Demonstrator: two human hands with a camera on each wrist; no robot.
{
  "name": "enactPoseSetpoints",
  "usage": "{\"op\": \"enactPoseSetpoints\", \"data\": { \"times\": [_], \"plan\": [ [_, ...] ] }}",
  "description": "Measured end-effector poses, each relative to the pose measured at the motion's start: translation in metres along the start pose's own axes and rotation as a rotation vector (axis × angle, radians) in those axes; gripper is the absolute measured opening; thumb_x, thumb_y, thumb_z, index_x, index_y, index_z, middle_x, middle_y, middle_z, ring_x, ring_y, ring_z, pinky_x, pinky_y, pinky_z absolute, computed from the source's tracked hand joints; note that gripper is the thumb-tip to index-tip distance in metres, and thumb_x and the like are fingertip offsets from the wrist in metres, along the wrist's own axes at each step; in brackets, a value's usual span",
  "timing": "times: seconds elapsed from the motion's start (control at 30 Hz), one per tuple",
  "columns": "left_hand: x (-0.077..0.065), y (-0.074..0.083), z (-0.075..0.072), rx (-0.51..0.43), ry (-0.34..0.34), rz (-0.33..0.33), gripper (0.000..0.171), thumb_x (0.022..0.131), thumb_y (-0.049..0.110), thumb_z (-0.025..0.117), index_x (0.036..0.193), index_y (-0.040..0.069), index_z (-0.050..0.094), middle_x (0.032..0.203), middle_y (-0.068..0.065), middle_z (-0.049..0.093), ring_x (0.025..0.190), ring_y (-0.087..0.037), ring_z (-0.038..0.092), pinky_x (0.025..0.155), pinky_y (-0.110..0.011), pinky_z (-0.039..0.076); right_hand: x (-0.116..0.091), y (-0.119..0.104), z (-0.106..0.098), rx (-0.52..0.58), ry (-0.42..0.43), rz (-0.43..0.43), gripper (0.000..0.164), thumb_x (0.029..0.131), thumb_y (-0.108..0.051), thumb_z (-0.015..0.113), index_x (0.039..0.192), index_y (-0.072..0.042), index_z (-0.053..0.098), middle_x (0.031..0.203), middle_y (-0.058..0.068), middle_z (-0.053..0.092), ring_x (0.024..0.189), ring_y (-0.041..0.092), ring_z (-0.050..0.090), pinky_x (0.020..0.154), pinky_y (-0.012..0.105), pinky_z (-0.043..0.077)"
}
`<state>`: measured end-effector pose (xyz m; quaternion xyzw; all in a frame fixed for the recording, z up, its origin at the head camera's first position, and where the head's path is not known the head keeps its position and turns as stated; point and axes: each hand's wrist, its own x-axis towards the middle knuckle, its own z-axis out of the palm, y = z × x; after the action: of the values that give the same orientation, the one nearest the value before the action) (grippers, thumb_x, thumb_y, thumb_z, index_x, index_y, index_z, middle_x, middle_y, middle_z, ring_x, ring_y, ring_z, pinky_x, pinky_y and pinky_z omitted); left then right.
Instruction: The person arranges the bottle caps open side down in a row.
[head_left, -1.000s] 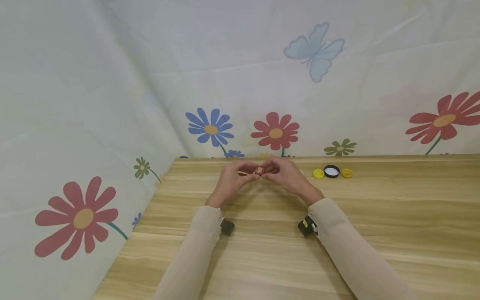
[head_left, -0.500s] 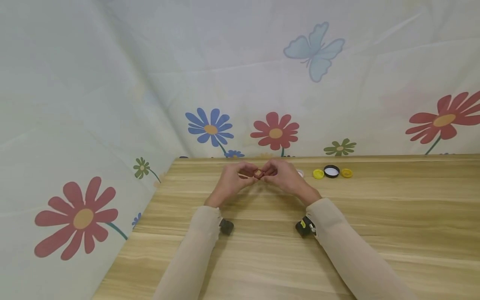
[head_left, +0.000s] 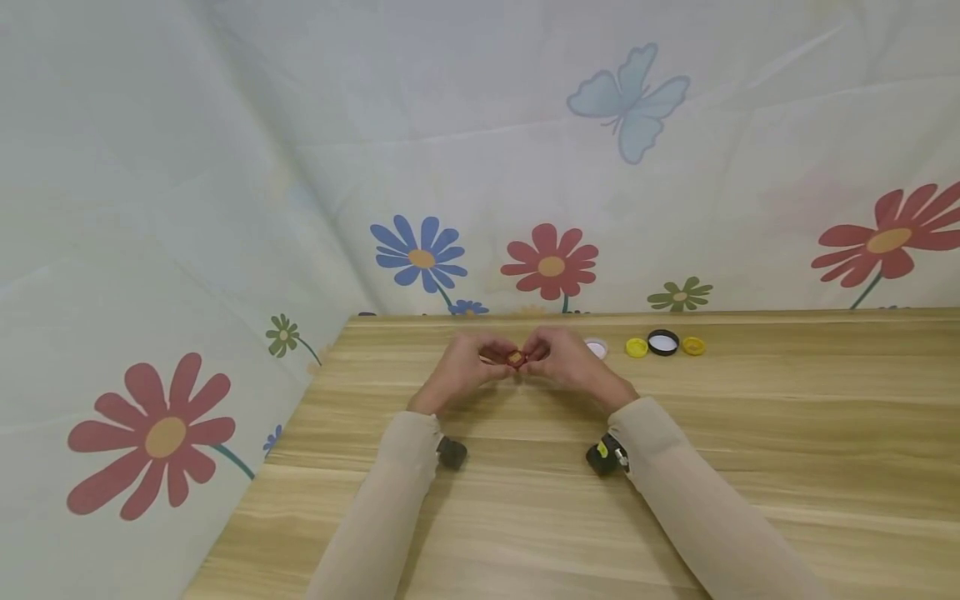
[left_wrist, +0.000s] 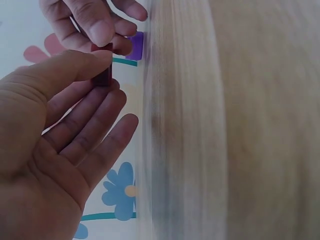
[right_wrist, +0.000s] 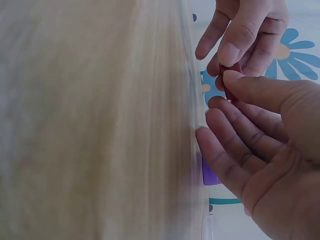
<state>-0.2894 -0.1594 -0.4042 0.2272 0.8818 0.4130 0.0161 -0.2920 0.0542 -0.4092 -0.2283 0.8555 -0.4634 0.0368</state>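
Between both hands, over the far part of the table, is a small dark red cap [head_left: 516, 359] with a tan square mark on its top. My left hand [head_left: 462, 368] pinches one side of it between thumb and fingers. Opposite, my right hand [head_left: 567, 361] pinches the other side the same way. In the left wrist view the cap [left_wrist: 102, 78] appears edge-on, partly covered by the thumbs. A purple object [right_wrist: 210, 173] stands beyond the right hand's fingers in the right wrist view; the head view hides it behind that hand.
Right of the hands, near the table's back edge, lie a white lid [head_left: 597, 347], a bright yellow cap [head_left: 637, 347], a black-rimmed lid [head_left: 663, 342] and a darker yellow cap [head_left: 693, 346]. A flower-printed cloth [head_left: 480, 167] hangs behind the wooden table [head_left: 517, 517].
Both hands, still pinching the red cap, have moved slightly nearer to me and lower. The cap's top has turned and tilted. The white lid has come into view beside the right hand.
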Motion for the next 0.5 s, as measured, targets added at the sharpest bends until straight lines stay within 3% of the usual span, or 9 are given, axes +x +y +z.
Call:
{"op": "enactPoseSetpoints", "data": {
  "times": [0.3, 0.5],
  "plan": [
    [0.0007, -0.0069, 0.0001, 0.008, -0.015, -0.008, 0.026, 0.09, 0.002, 0.085, 0.115, 0.002, 0.08, 0.104, -0.005, 0.079, 0.095, -0.017, 0.075, 0.087, -0.031, 0.06, -0.0002, 0.0031, 0.0049, -0.009, -0.008, -0.03, 0.014, 0.092, 0.001, 0.081, 0.103, 0.002, 0.072, 0.095, 0.01, 0.075, 0.091, 0.022, 0.071, 0.085, 0.036, 0.058],
    [0.0014, -0.0089, 0.0009, 0.013, -0.03, 0.002, 0.026, 0.089, 0.001, 0.085, 0.114, 0.002, 0.08, 0.103, -0.005, 0.079, 0.093, -0.016, 0.075, 0.086, -0.029, 0.06, -0.0007, 0.0019, 0.0045, -0.024, -0.019, -0.005, 0.012, 0.092, 0.0, 0.08, 0.102, 0.001, 0.073, 0.093, 0.007, 0.074, 0.088, 0.019, 0.069, 0.083, 0.035, 0.057]
  ]
}}
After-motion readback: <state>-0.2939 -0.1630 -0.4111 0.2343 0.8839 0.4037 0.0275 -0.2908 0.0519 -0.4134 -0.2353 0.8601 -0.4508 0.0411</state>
